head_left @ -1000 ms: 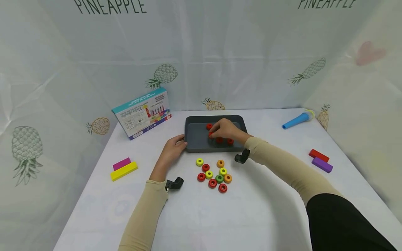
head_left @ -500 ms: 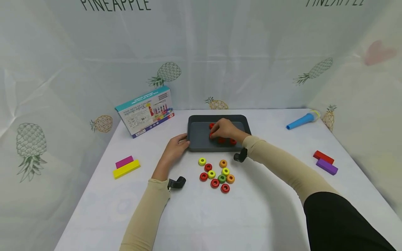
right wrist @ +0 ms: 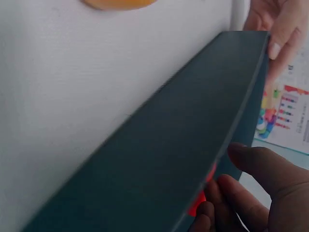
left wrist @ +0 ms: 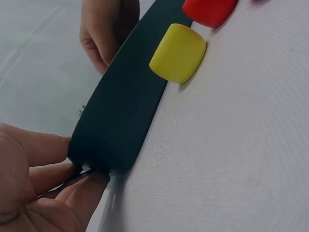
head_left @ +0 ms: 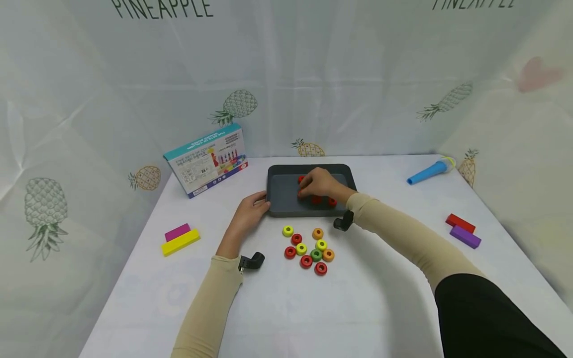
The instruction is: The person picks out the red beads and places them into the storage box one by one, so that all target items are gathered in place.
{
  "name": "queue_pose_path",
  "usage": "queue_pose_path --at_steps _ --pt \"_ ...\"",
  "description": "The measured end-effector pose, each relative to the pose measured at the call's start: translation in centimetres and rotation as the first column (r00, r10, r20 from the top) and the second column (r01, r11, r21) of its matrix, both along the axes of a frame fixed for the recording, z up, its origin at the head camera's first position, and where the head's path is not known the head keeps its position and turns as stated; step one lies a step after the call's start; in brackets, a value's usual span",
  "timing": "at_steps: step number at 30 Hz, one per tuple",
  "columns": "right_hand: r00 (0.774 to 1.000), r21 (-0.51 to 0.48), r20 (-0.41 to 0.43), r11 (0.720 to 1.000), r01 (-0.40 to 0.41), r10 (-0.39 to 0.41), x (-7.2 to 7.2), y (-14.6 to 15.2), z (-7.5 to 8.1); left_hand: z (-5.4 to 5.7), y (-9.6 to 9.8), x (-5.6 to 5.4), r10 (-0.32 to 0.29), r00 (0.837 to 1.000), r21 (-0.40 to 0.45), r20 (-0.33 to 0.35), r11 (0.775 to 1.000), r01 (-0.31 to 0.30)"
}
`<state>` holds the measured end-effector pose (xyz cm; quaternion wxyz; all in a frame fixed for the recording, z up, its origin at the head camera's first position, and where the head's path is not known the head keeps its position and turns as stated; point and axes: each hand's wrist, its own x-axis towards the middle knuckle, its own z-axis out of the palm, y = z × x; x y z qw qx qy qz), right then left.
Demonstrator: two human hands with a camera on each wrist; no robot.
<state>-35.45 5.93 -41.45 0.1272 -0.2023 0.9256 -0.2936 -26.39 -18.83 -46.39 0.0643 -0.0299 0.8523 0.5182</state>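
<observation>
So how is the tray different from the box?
The tray is plain dark grey; the box has colourful printing. The tray lies flat; the box stands up. The left hand holds the tray; no hand touches the box. Both are on the table.

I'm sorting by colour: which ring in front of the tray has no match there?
The green ring, just left of the lower orange ring: red, yellow and orange each appear there more than once.

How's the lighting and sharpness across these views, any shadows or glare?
Head view: bright, a soft shadow near the right sleeve on the table, faint sheen on the backdrop; left wrist view: dimmer, the tray very dark; right wrist view: hazy, small print on the box too soft to read.
</observation>
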Motion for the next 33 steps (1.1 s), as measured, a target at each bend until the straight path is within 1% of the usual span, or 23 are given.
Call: queue_pose_path --at_steps 6,11,14,16,20,24,28,31,33 --pt "1.000 -0.014 -0.001 1.000 0.001 -0.001 1.0 0.5 1.2 0.0 0.1 0.0 0.004 1.000 -0.012 0.014 1.000 -0.004" --pt "1.000 -0.043 -0.002 0.999 -0.009 0.009 2.7 0.5 2.7 0.1 0.0 0.0 0.009 1.000 -0.007 0.018 1.000 -0.009" --pt "0.999 -0.066 0.000 0.997 -0.033 0.033 3.9 0.5 3.4 0.1 0.0 -0.1 0.009 1.000 -0.003 0.028 1.000 -0.008" --pt "0.998 -0.077 -0.004 0.995 -0.060 0.060 4.7 0.7 3.5 0.0 0.0 -0.1 0.010 0.999 -0.008 0.032 1.000 -0.010" --pt "0.994 -0.101 -0.016 0.989 -0.108 0.106 5.9 1.1 3.3 -0.1 0.0 -0.2 0.014 1.000 -0.012 0.028 1.000 -0.014" --pt "0.991 -0.119 -0.024 0.984 -0.131 0.129 7.1 1.4 2.9 -0.2 0.0 -0.2 0.026 0.999 -0.021 0.030 0.999 -0.025" --pt "0.991 -0.165 -0.016 0.978 -0.130 0.129 8.6 1.8 2.1 -0.3 0.1 -0.1 0.026 0.999 -0.031 0.044 0.999 -0.024" --pt "0.993 -0.197 -0.001 0.974 -0.115 0.117 9.8 1.9 1.1 -0.3 0.1 -0.2 0.015 0.999 -0.029 0.038 0.999 -0.014" --pt "0.993 -0.209 0.012 0.972 -0.111 0.116 10.5 1.8 0.4 -0.2 0.1 -0.1 0.019 0.999 -0.025 0.035 1.000 -0.018"
